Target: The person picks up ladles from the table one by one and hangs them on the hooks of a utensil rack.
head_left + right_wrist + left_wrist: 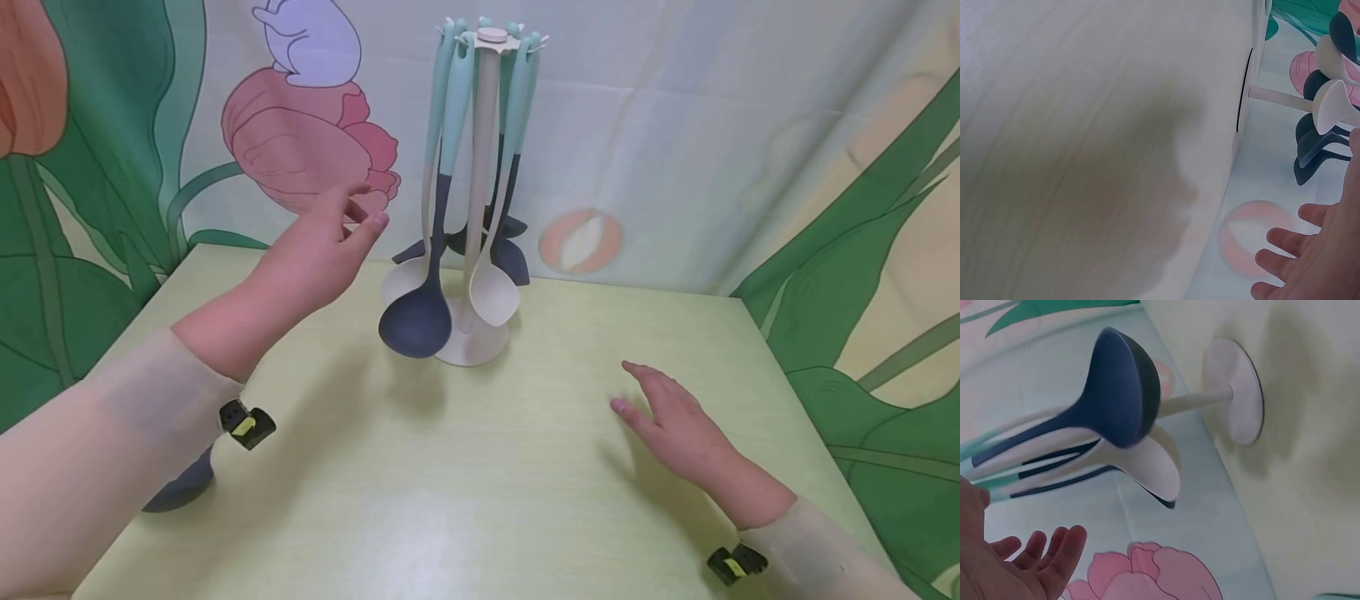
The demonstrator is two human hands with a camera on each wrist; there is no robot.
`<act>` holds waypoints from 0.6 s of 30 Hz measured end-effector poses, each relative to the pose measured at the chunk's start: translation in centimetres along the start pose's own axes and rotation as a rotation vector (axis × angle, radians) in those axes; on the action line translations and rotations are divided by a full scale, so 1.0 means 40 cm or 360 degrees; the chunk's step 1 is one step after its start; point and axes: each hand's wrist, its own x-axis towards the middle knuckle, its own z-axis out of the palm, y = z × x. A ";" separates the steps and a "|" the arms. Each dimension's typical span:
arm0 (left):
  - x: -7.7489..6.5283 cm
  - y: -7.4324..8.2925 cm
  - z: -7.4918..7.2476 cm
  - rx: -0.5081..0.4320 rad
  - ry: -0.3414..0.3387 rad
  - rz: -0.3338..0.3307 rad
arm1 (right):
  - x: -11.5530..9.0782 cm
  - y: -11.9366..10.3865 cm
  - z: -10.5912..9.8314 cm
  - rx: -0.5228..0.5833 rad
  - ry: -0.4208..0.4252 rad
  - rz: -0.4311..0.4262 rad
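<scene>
A dark blue ladle (417, 321) with a mint handle hangs at the front of a white utensil stand (480, 346). Beside it hang a white ladle or spoon (495, 293) and several more white and dark utensils. Just left of the hanging handles, my left hand (322, 246) is raised with fingers loosely bent and nothing in it. In the left wrist view its fingers (1063, 559) are spread apart from the utensils. My right hand (678, 429) hovers over the table's right side, fingers relaxed and holding nothing.
Partly hidden under my left forearm, a dark blue utensil head (183, 486) lies on the pale table (465, 483). A patterned curtain (660, 167) hangs behind the stand. Each wrist wears a small black device (247, 425).
</scene>
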 end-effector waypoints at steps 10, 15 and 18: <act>-0.012 -0.105 -0.041 0.0151 -0.0176 -0.0166 | -0.005 0.008 0.002 0.0003 0.0002 0.0002; -0.010 -0.157 -0.049 0.0318 -0.0415 -0.0279 | -0.008 0.009 -0.001 0.0007 -0.0002 0.0006; -0.011 -0.195 -0.046 0.0442 -0.0536 -0.0277 | -0.009 0.009 -0.003 0.0011 -0.0001 0.0002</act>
